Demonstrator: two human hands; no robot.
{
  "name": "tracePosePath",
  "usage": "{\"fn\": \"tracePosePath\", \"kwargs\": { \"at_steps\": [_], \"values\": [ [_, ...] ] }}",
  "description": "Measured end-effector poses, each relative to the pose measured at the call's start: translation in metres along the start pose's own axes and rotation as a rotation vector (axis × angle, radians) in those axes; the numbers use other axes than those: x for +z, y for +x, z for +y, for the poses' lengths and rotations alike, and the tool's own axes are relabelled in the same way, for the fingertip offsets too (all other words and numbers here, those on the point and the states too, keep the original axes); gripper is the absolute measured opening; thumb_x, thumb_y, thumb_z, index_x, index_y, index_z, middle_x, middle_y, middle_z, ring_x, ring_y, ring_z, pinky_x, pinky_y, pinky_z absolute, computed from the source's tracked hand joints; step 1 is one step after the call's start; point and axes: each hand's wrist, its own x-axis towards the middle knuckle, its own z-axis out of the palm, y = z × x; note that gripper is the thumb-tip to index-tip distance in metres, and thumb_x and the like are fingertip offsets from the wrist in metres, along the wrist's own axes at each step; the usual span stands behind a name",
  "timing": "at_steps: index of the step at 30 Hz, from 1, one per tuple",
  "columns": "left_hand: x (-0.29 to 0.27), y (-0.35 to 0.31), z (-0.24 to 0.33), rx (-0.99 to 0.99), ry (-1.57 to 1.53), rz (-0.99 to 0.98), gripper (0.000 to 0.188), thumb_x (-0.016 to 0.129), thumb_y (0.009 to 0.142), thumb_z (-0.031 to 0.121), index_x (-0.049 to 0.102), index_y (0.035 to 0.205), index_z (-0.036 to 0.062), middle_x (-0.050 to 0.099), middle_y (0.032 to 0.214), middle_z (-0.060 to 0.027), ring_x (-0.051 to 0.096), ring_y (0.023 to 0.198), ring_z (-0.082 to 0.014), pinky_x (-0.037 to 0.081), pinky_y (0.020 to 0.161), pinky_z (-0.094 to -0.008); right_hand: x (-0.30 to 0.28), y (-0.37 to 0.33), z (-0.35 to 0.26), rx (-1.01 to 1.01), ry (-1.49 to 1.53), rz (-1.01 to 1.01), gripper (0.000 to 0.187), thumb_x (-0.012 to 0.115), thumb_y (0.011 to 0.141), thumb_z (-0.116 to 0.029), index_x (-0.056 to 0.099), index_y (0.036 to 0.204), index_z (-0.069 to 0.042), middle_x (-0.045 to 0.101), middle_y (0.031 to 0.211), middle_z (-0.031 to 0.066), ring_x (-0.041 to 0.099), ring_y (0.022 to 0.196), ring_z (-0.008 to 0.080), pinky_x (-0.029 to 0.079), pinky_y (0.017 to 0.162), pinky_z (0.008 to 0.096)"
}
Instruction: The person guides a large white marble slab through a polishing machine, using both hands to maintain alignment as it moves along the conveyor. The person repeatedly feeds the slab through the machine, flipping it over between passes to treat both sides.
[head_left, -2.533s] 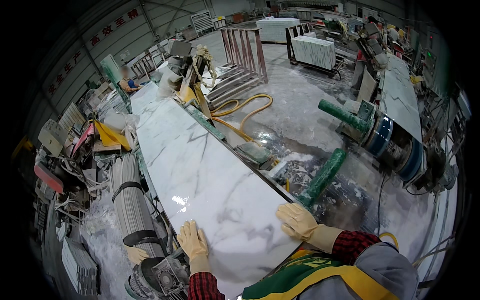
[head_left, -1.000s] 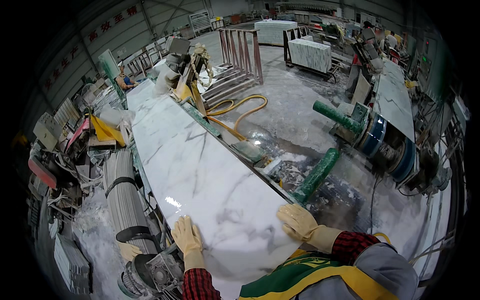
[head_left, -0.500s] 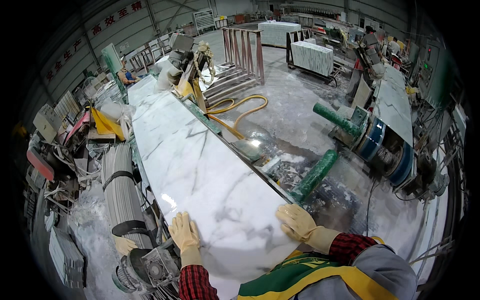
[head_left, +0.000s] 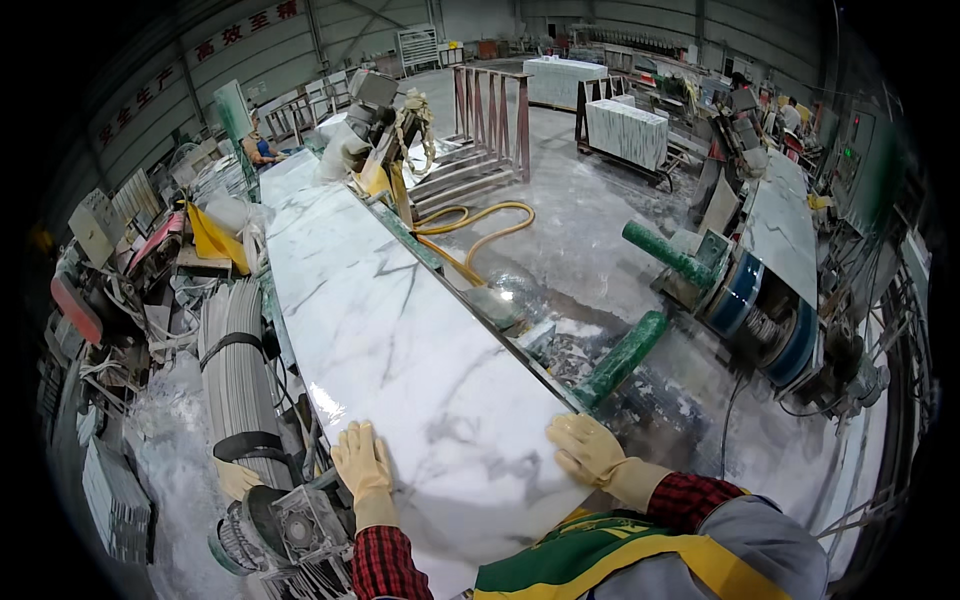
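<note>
A long white marble slab point(head_left: 440, 350) with grey veins stretches from in front of my body toward the far left, its surface wet and glossy. My left hand point(head_left: 364, 466), in a cream rubber glove, lies on the slab's near left edge with fingers stretched forward. On the near right edge rests my right hand point(head_left: 590, 450), gloved alike, its fingers slightly bent over the top face. Neither hand lifts anything. A green and yellow apron point(head_left: 560, 555) covers my front, against the slab's near end.
Left of the slab stand a grey ribbed roller point(head_left: 235, 370), a motor point(head_left: 305, 530) and a loose glove point(head_left: 237, 480). Green posts point(head_left: 620, 360) stick out on the right. Further off are a polishing machine point(head_left: 375, 95), a yellow hose point(head_left: 500, 225) and a worker point(head_left: 258, 150).
The whole view has shifted and turned slightly. Both hands keep the same places on the slab, and I see no clear movement of the slab.
</note>
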Motion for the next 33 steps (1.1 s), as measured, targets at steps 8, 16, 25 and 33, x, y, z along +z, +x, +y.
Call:
{"fn": "tracePosePath", "kwargs": {
  "at_steps": [8, 16, 25, 33],
  "values": [
    [0.008, -0.005, -0.005, 0.006, -0.006, 0.035, 0.049, 0.07, 0.108, 0.031, 0.064, 0.153, 0.0127, 0.064, 0.161, -0.0165, 0.055, 0.15, -0.0394, 0.039, 0.123, -0.0561, 0.004, -0.014, 0.0, -0.048, -0.07, 0.055, 0.056, 0.077, 0.097, -0.022, 0.067, 0.149, -0.006, 0.065, 0.153, 0.0204, 0.062, 0.143, 0.0425, 0.048, 0.125, 0.0538],
    [0.006, -0.013, -0.003, 0.016, -0.004, 0.087, 0.046, 0.068, 0.109, 0.031, 0.064, 0.151, 0.0132, 0.064, 0.161, -0.0166, 0.055, 0.15, -0.0404, 0.039, 0.122, -0.0582, -0.019, -0.039, -0.006, -0.116, -0.107, 0.125, 0.057, 0.078, 0.098, -0.022, 0.065, 0.149, 0.001, 0.066, 0.148, 0.0254, 0.064, 0.141, 0.0457, 0.052, 0.122, 0.0561],
    [-0.001, -0.017, 0.001, 0.009, -0.015, 0.084, 0.047, 0.068, 0.109, 0.031, 0.064, 0.152, 0.0142, 0.064, 0.161, -0.0158, 0.056, 0.15, -0.0383, 0.039, 0.123, -0.0571, -0.017, -0.087, -0.004, 0.124, -0.034, 0.034, 0.065, 0.076, 0.104, -0.027, 0.058, 0.159, 0.001, 0.062, 0.159, 0.0312, 0.06, 0.149, 0.0488, 0.049, 0.126, 0.0534],
    [-0.007, -0.02, 0.008, 0.026, -0.021, 0.094, 0.047, 0.07, 0.107, 0.031, 0.066, 0.15, 0.0125, 0.066, 0.159, -0.0163, 0.056, 0.148, -0.0374, 0.041, 0.122, -0.0556, -0.015, -0.116, -0.001, 0.434, 0.118, -0.092, 0.063, 0.069, 0.11, -0.033, 0.055, 0.165, -0.003, 0.061, 0.163, 0.0305, 0.062, 0.149, 0.0452, 0.051, 0.125, 0.051]
  ]
}}
